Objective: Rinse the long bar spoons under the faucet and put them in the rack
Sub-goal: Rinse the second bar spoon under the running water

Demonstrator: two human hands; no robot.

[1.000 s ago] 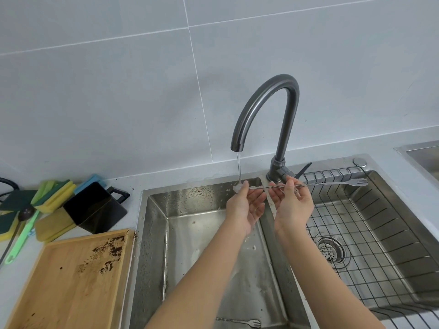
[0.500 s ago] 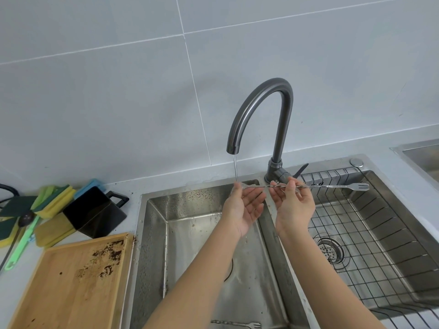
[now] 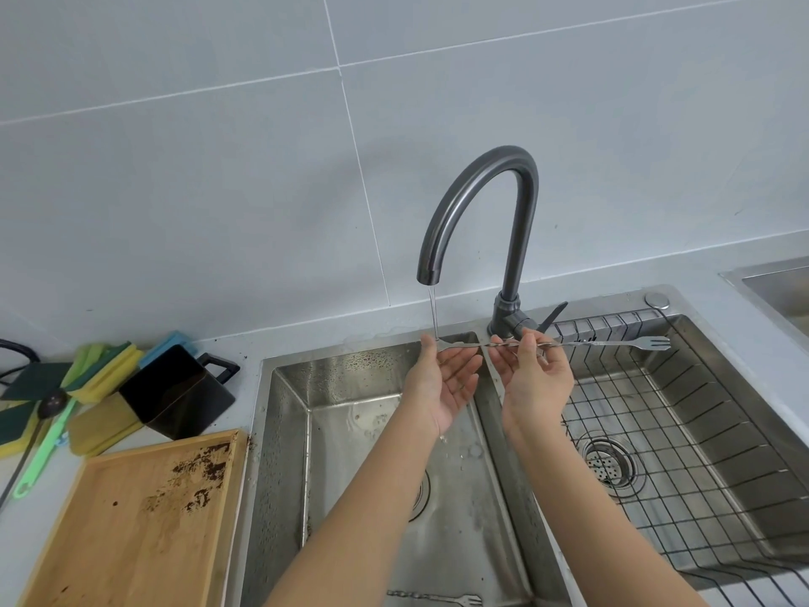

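A thin stream runs from the dark faucet (image 3: pixel 481 203) onto the bowl end of a long bar spoon (image 3: pixel 569 343), held level over the divider between the two sink (image 3: pixel 280 431) basins. The right hand (image 3: pixel 536 381) pinches its twisted stem between thumb and fingers. The left hand (image 3: pixel 442 383) is palm-up with loosely spread fingers under the wet end, the thumb touching the spoon beside the stream. The forked end reaches over the wire rack (image 3: pixel 700 453) in the right basin. A second bar spoon (image 3: pixel 437 598) lies at the left basin's near edge.
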